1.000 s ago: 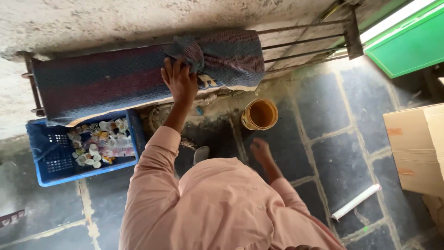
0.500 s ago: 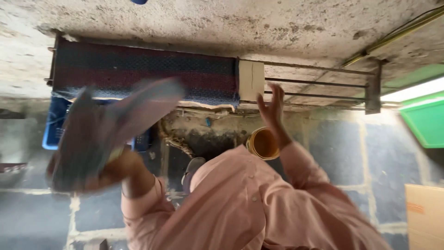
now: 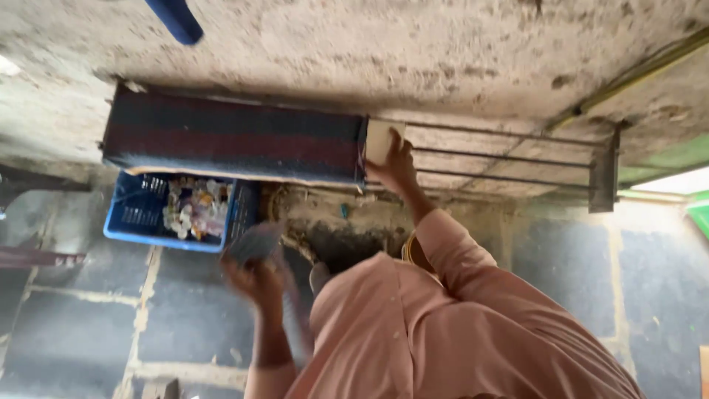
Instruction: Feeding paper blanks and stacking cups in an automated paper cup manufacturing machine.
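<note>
Right hand (image 3: 395,166) outstretched, arm extended, fingers curled; left hand (image 3: 255,277) raised nearer, blurred, forearm bent

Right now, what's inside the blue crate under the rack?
The blue crate holds a heap of small pale, mixed-colour pieces, too blurred to identify. Its upper part is covered by the dark striped cloth on the rack.

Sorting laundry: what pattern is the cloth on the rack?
Dark navy with maroon stripes, clearest in the head view.
</note>
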